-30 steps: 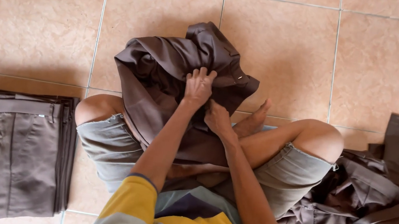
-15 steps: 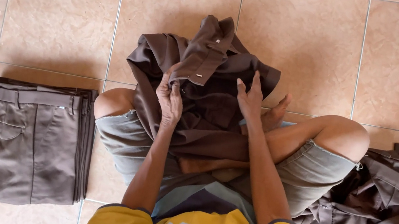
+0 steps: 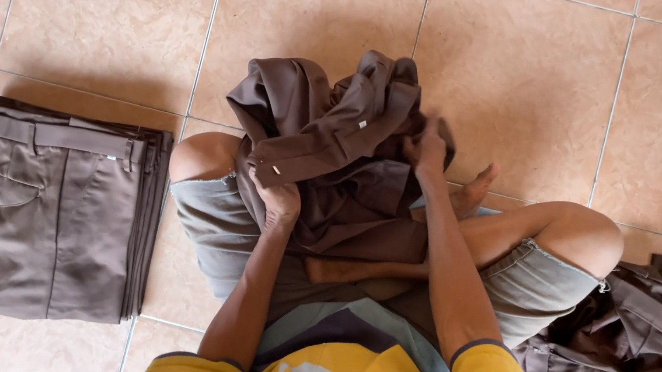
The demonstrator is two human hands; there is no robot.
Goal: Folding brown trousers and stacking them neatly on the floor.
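Folded trousers [image 3: 39, 211] lie stacked at frame left — done; unfolded heap [image 3: 641, 350] waits lower right. Left hand [image 3: 279, 204] and right hand [image 3: 428, 150] both grip the crumpled brown trousers [image 3: 329, 141] — unfolded.

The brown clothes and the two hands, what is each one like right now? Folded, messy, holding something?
Brown trousers: crumpled, lifted over the lap, held by both hands.
Left hand: closed on the trousers' waistband.
Right hand: gripping the trousers' upper cloth.
Stack of trousers: folded flat, lying on the tiled floor.
Heap of brown clothes: unfolded, rumpled, on the floor by the knee.
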